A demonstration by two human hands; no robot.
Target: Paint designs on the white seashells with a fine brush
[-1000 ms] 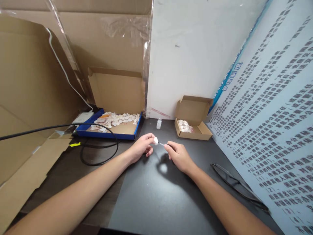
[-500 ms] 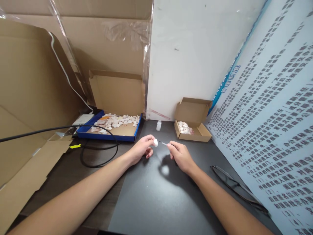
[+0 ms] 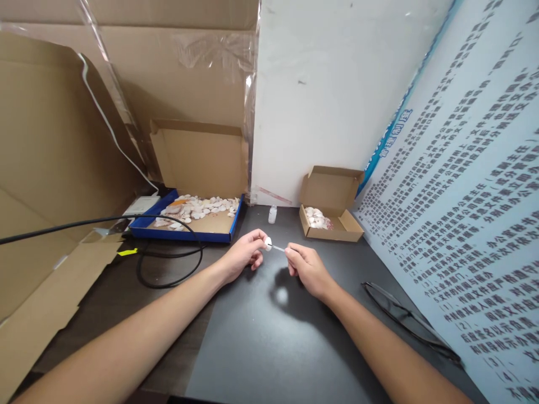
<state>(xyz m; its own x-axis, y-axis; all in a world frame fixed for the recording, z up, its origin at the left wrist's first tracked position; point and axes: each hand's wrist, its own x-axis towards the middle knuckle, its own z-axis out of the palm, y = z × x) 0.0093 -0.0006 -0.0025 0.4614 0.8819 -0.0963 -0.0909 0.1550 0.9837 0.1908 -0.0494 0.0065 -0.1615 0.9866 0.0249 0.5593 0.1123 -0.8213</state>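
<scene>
**Small white piece held against a thin tool above the dark desk**

The left hand (image 3: 246,255) pinches a small white shell-like piece (image 3: 268,243) between thumb and fingertips, just above the dark desk top (image 3: 261,336). The right hand (image 3: 306,268) grips a thin needle-like tool (image 3: 278,247) with its fingers closed round the rear end; the tool's tip touches the white piece. What kind of tool it is cannot be told, as it is too small. The two hands are close together, near the middle of the desk, and cast a shadow beneath them.

Behind the left hand lies an open blue-sided box (image 3: 189,221) with many pale shells spread in it. Behind the right hand stands a smaller open cardboard box (image 3: 332,216) with a few shells inside. Between the two boxes stands a small clear bottle (image 3: 272,214). A black cable (image 3: 168,264) loops on the desk to the left, and a pair of glasses (image 3: 404,320) lies at the right beside a leaning printed board (image 3: 471,224).
</scene>
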